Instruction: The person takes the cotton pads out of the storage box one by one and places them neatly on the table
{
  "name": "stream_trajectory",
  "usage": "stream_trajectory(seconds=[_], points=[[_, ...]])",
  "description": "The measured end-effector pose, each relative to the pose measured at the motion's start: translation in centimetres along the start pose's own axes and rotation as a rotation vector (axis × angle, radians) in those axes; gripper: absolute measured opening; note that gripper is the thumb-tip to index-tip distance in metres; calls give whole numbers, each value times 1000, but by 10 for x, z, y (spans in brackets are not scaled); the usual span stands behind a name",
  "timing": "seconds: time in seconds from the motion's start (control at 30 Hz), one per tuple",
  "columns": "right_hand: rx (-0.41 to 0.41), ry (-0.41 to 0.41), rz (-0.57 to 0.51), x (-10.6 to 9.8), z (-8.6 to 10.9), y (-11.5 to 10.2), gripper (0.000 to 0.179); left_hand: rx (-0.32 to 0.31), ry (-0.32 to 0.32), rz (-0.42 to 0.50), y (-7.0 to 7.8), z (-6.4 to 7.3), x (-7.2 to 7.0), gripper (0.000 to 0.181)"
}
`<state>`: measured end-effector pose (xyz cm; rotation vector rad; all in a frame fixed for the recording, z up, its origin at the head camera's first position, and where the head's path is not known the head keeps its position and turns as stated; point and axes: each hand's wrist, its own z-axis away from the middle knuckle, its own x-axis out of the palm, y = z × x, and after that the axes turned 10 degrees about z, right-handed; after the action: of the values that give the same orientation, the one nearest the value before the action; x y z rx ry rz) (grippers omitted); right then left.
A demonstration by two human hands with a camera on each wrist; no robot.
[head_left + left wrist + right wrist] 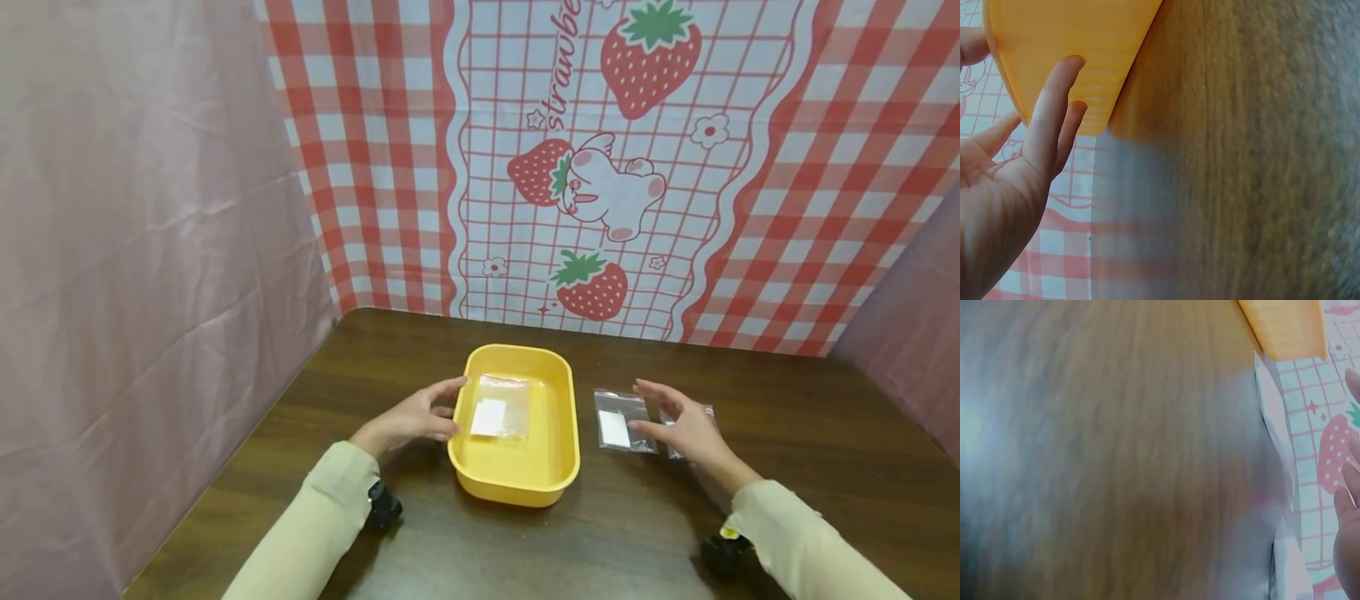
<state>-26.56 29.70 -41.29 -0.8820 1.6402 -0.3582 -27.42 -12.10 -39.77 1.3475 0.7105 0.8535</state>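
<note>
A yellow plastic bin (517,492) stands on the table, with a clear zip bag (513,396) holding a white piece lying inside it. My left hand (412,419) is at the bin's left side, its spread fingers against the outer wall and rim. In the left wrist view those fingers (1054,112) look fairly straight. To the right of the bin lies another clear bag (613,429) with a white piece in it. Above this bag hovers my right hand (690,429), thumb and fingers apart, gripping nothing. Partly hidden under that hand is a further clear bag (672,454).
The dark wooden table (525,554) ends at the back against a red-checked strawberry cloth (405,167). A pink curtain (165,250) hangs on the left, and a pinkish cloth (907,308) on the right.
</note>
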Motion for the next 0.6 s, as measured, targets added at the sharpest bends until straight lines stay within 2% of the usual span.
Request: stream_trajectory(seconds=[0.3,0.6], points=[[28,-24,-83,11,-10,-16,70,-2,-7,11,-1,-2,0,79],[-21,-12,-132,22,-24,-27,67,-1,-3,13,-2,-1,-1,79]])
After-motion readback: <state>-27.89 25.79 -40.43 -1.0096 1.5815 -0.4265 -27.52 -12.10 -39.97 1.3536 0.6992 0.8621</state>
